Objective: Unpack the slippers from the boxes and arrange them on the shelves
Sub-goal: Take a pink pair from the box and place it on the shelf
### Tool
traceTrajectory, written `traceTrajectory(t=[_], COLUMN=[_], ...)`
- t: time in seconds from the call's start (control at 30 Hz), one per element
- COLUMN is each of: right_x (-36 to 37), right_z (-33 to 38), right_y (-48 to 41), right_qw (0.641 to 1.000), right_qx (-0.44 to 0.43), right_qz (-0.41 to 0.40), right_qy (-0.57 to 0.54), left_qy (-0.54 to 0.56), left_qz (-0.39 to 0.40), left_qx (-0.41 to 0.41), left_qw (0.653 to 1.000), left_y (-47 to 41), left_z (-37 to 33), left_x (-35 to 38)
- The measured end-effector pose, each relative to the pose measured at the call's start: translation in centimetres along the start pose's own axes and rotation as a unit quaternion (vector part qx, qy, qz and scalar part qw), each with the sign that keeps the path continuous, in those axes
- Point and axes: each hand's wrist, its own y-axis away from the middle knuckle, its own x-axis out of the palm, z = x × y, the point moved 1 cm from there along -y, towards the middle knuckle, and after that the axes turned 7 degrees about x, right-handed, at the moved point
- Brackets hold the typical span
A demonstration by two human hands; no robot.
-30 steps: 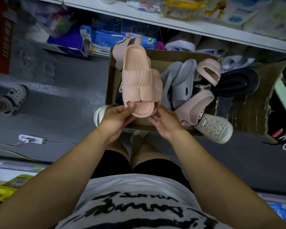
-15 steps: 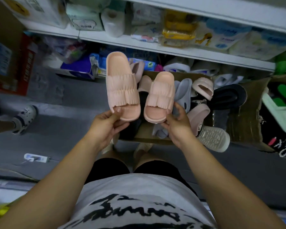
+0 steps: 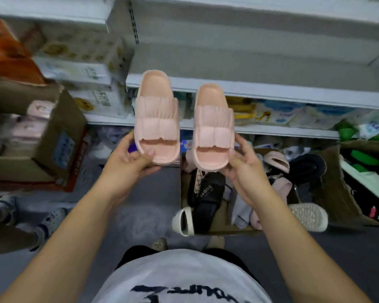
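Two pale pink moulded slippers with ruched double straps are held up side by side, just apart. Your left hand (image 3: 129, 158) pinches the heel end of the left slipper (image 3: 157, 119), thumb on the footbed. Your right hand (image 3: 243, 165) curls round the heel end of the right slipper (image 3: 213, 127). Beyond your grip runs the white metal shelf edge (image 3: 271, 92). Under your right wrist sits the open brown cardboard box (image 3: 223, 231) of mixed slippers.

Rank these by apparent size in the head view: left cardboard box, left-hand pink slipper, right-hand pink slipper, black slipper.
1. Cardboard box.
2. Left-hand pink slipper and right-hand pink slipper: alike, so unranked.
3. Black slipper, though it lies farther from the camera and is partly hidden, so this is unsure.
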Motion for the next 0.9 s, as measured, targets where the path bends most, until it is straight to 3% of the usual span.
traceTrajectory(t=[0.37, 0.7, 0.9], right_x=[10.8, 13.8, 14.0], right_z=[9.8, 21.4, 28.5], right_y=[4.0, 6.0, 5.9], right_qw=[0.981, 0.949, 0.935], right_qx=[-0.189, -0.311, -0.353], right_qz=[0.02, 0.034, 0.029], right_qy=[0.04, 0.038, -0.025], left_qy=[0.073, 0.105, 0.084], left_qz=[0.06, 0.123, 0.132], left_qx=[0.139, 0.24, 0.299], left_qw=[0.986, 0.957, 0.941], left_y=[-0.5, -1.8, -3.2], left_z=[-14.4, -25.4, -31.3], left_x=[-3.6, -0.3, 4.1])
